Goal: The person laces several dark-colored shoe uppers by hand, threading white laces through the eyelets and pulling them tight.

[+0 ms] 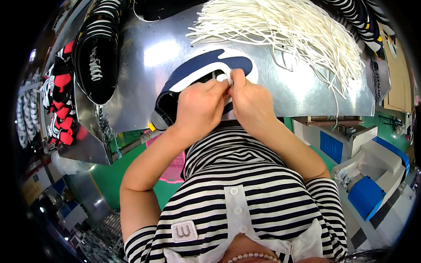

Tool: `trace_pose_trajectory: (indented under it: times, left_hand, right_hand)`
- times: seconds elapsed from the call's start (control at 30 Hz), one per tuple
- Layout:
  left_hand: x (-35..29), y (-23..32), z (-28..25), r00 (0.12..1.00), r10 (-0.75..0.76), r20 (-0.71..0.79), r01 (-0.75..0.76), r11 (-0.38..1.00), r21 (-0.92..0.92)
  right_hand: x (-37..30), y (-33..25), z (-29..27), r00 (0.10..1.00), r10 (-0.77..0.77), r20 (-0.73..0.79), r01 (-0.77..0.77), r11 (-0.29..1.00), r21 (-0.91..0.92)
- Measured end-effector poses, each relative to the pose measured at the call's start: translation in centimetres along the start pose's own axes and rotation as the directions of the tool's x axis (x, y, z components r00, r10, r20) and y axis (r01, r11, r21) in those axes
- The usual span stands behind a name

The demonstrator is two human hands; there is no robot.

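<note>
A navy and white shoe [193, 68] lies on the metal table close to my body, its dark opening toward the left and its toe toward the upper right. Both hands meet over the shoe's middle. Fingers of my left hand [199, 105] are closed in a pinch at a short white shoelace [229, 79]. From the other side, my right hand [252, 98] pinches the same spot, thumb and forefinger pressed together. My fingers hide most of the lace and the eyelets beneath. A yellow tab [151, 126] shows by the shoe's heel.
A big heap of loose white shoelaces [280, 30] spreads over the table's [144, 83] far right. Black shoes [94, 65] line its left side, with striped shoes [359, 22] at the far right corner. Red and black shoe pieces [61, 101] hang at left. Below is a pink basket [173, 168].
</note>
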State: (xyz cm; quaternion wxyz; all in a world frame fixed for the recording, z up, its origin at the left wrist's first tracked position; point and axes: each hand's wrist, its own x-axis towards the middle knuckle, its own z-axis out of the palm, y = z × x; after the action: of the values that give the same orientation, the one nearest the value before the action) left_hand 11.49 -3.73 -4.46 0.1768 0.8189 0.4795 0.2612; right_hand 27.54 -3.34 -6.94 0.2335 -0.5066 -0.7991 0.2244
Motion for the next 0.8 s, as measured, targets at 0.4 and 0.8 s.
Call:
trace_pose_trajectory:
  times: [0.4, 0.8]
  left_hand:
    - [-2.1, -0.5, -2.5, 0.979, 0.183, -0.089, -0.150, 0.943, 0.296]
    - [0.7, -4.1, -4.9, 0.496, -0.436, 0.751, 0.868, 0.262, -0.421]
  right_hand:
    - [3.2, 4.3, -5.6, 0.964, 0.244, 0.108, -0.240, 0.613, 0.753]
    - [3.9, 1.0, -2.1, 0.946, 0.324, 0.027, -0.235, 0.624, 0.745]
